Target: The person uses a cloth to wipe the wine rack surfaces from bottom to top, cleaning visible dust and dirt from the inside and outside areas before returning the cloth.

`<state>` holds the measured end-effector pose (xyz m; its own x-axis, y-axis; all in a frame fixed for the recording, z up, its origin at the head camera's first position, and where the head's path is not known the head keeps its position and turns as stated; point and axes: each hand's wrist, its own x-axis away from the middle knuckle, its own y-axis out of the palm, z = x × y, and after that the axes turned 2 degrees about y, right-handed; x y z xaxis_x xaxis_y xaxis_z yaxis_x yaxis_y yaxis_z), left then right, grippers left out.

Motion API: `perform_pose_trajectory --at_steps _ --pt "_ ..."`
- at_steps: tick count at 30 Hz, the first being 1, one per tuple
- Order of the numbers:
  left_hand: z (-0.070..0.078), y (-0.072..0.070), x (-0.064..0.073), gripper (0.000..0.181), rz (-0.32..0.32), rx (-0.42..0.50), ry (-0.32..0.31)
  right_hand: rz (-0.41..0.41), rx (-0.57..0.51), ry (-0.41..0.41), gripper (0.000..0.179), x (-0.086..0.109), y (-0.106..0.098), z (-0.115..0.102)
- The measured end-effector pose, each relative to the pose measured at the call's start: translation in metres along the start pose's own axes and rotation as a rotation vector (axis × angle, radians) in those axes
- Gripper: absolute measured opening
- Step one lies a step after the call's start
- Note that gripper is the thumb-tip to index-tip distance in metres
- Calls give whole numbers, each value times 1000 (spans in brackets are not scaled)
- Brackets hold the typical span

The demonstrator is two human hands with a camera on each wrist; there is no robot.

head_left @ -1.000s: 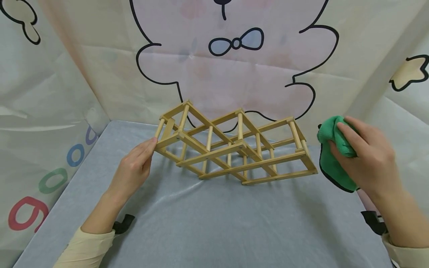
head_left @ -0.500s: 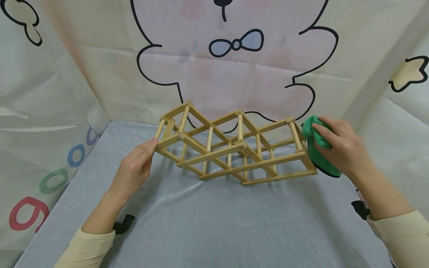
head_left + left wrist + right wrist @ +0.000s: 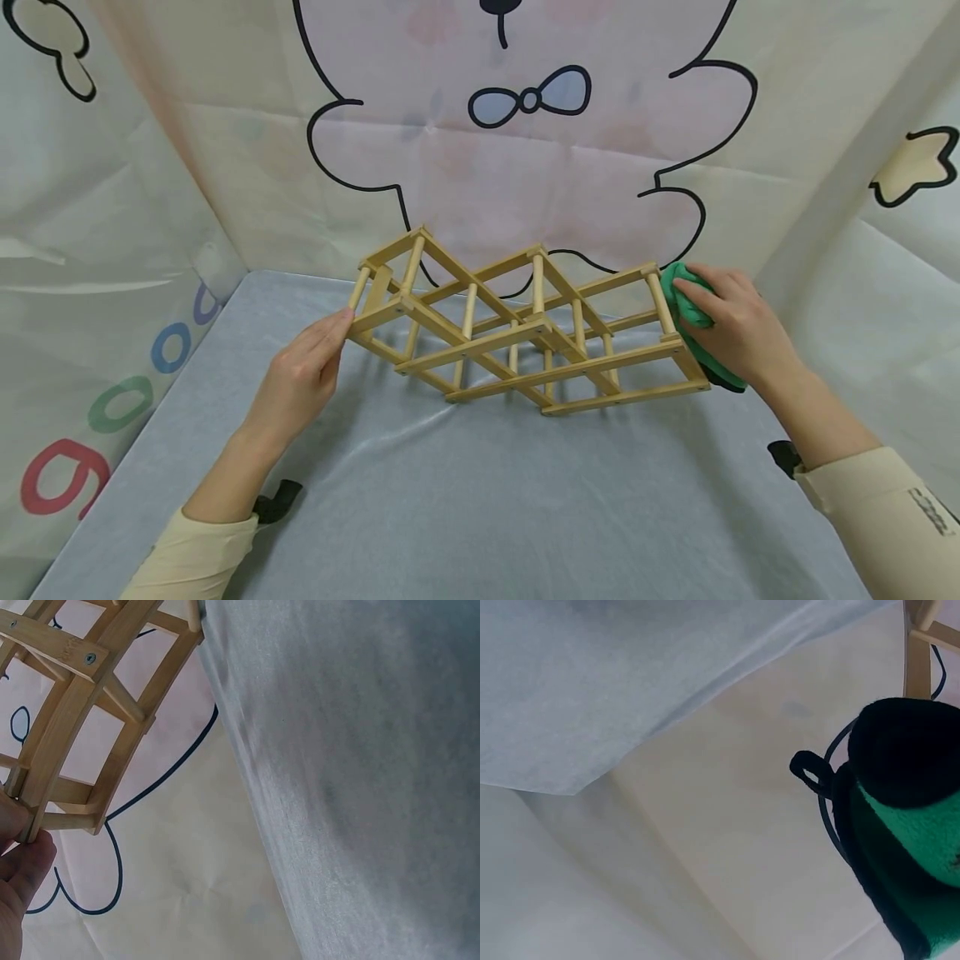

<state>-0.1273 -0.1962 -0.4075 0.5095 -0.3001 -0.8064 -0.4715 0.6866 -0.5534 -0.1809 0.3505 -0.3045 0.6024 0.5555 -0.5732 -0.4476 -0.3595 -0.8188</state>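
Observation:
A wooden folding wine rack (image 3: 537, 327), made of crossed slats and round dowels, stands opened out and slightly tilted over the table. My left hand (image 3: 303, 371) pinches its left end between thumb and fingers; the left wrist view shows fingertips (image 3: 34, 862) at the corner of the rack (image 3: 73, 727). At the opposite end, my right hand (image 3: 738, 329) grips a bunched green towel (image 3: 686, 296) with black edging, pressed close against the end dowel and slat. In the right wrist view the folded towel (image 3: 922, 832) shows its black border and hanging loop; the right hand is hidden there.
A grey-blue cloth covers the table (image 3: 495, 500). Printed fabric backdrops (image 3: 247, 167) with a cartoon animal rise at the back and both sides, the back one close behind the rack. A black strap (image 3: 277, 502) pokes out by the left wrist.
My right hand has moved left with the green towel, from beside the rack up to its right end. The left hand and the rack have stayed in place.

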Motion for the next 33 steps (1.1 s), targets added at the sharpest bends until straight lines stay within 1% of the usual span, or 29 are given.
perform_pose_trajectory --at_steps 4,7,10,15,18,21,25,29,33 --pt "0 0 0 72 -12 -7 -1 -26 12 24 67 1 0 0" --pt "0 0 0 71 -13 -9 -4 -66 25 37 66 2 -1 0" --pt "0 0 0 70 -10 -8 -5 -127 44 54 66 4 -4 2" --pt "-1 1 -1 70 -3 0 -4 -250 100 109 63 10 -9 4" --pt "-1 1 -1 70 0 3 -3 -289 114 135 63 12 -9 6" --pt "-1 1 -1 69 6 1 -4 -274 95 148 63 12 -7 6" --pt "-1 0 0 68 5 -7 -12 -210 57 147 65 6 -4 3" --pt "-1 0 1 68 0 -9 -13 -143 34 120 66 1 -1 0" --pt "-1 1 1 69 -1 -8 -8 -98 26 101 66 -3 -2 -3"
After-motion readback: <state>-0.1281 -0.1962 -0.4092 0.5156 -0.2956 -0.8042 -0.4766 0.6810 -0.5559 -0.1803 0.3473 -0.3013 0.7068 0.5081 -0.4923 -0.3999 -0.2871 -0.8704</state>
